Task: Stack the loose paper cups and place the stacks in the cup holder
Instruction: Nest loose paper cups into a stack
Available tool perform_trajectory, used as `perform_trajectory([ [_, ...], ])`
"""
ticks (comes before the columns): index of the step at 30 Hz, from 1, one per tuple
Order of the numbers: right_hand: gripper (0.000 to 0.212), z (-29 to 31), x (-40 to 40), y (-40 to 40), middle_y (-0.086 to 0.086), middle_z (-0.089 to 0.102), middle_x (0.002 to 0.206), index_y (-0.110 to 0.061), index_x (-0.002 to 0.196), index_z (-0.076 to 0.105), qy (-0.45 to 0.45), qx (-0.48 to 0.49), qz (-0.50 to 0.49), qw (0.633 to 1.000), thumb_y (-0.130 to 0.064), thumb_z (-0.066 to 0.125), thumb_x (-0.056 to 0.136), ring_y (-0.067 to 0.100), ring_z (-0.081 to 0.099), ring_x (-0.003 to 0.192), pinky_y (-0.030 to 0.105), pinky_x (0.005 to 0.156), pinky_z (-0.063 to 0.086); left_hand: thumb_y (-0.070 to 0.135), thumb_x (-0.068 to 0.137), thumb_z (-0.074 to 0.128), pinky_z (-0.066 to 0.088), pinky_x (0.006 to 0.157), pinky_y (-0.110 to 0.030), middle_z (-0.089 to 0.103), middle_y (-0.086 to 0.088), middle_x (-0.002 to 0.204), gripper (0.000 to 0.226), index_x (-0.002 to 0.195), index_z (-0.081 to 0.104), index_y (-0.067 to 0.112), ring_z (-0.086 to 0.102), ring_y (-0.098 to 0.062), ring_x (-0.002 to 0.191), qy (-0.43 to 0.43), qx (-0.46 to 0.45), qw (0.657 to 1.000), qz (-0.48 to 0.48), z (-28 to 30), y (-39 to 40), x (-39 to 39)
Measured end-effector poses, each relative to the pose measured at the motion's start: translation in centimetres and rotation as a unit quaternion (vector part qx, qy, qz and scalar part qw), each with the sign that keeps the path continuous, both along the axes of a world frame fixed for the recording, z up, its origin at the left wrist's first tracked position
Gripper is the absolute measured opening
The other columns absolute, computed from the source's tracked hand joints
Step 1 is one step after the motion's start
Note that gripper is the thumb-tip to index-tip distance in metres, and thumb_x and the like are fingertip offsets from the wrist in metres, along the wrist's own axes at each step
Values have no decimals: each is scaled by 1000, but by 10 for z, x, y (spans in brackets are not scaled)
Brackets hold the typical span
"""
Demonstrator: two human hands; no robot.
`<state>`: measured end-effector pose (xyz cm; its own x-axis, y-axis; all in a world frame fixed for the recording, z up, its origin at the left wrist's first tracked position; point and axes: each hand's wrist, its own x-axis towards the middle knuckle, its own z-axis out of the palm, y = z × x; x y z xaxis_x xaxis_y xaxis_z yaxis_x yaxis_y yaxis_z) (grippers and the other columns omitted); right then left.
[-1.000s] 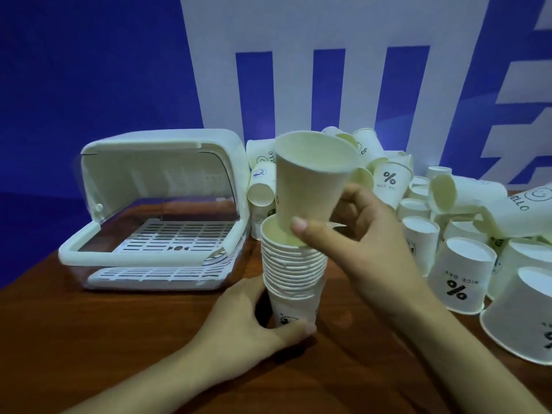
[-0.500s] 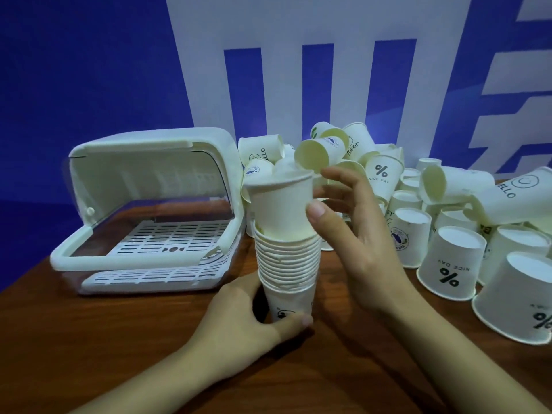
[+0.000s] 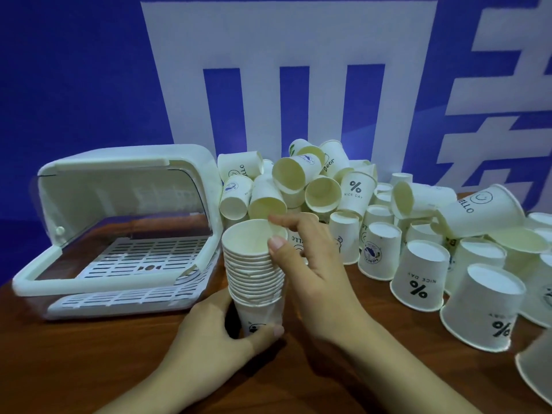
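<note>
Paper cup stack point(image 3: 255, 273) upright: left hand point(image 3: 215, 333) grips base, right hand point(image 3: 307, 264) pinches top rim; cup holder point(image 3: 119, 234) open.

Cups point(image 3: 355, 189): "% NICE DAY", "HELLO", perhaps "Bear"

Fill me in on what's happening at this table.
A person is nesting paper cups. The left hand grips the base of a stack standing on the table; the right hand pinches the top cup's rim. The cup holder sits open with no cups inside, and loose cups lie to the right.
</note>
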<state>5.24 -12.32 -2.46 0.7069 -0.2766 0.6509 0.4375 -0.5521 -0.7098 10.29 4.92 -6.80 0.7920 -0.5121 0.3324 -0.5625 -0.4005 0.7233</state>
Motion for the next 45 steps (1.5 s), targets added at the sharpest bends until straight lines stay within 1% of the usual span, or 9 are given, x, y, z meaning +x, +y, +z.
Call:
perform_trajectory([
  [9,50,-5,6,-6,-18,60,128,-37,132,62,10,33,49,998,-59,38,94,2,50,129,30,110,37,80,59,75,58,85,-37,72,35,100,58,108,66,51,68,6,96,-7,31,997,73,-1,-2,-1],
  [14,42,-9,12,-27,-18,64,118,-27,122,65,-25,59,-57,996,-49,36,101,4,56,118,33,102,44,81,53,67,55,74,-30,66,42,90,54,91,67,43,65,8,86,4,38,993,111,-3,-2,1],
  [21,46,-30,23,-40,-11,56,143,-27,142,57,83,-166,-71,980,-36,32,104,15,47,128,40,112,36,79,52,75,57,84,-34,72,36,97,61,102,72,45,67,7,93,23,19,993,113,-3,2,5],
  [27,72,-36,37,-40,-21,10,171,-43,162,12,183,-316,36,930,-21,33,97,21,21,149,47,116,25,81,53,73,57,85,-34,71,38,97,60,103,69,47,66,9,93,21,24,993,110,0,-1,3],
  [31,55,-25,36,-35,-6,58,134,-29,150,42,95,-308,-108,940,-37,50,96,23,42,126,40,100,32,80,55,74,58,85,-35,72,35,98,59,103,69,47,67,8,93,21,25,993,114,-1,0,4],
  [34,50,-17,30,-39,-3,58,99,-16,111,66,-61,-204,-202,956,-59,57,87,22,49,99,38,86,38,78,57,75,58,84,-33,71,37,99,57,105,69,47,66,10,94,17,24,994,107,-1,1,5],
  [39,73,-10,18,-49,2,65,116,-25,119,60,283,-292,-141,903,-84,54,76,29,56,114,38,84,46,78,58,74,58,86,-31,70,38,101,59,108,69,47,65,12,96,19,23,994,103,0,2,5],
  [41,67,-6,17,-50,3,68,104,-25,98,56,335,-340,-166,863,-87,53,73,31,58,104,36,75,39,79,58,74,58,88,-32,71,37,102,60,109,69,46,65,11,97,19,22,994,103,-1,3,5],
  [45,83,1,11,-50,5,65,119,-25,125,48,395,-348,-178,831,-85,59,70,32,58,113,39,85,42,80,59,73,56,89,-30,71,37,104,60,109,69,47,65,11,100,19,26,995,97,-2,3,4],
])
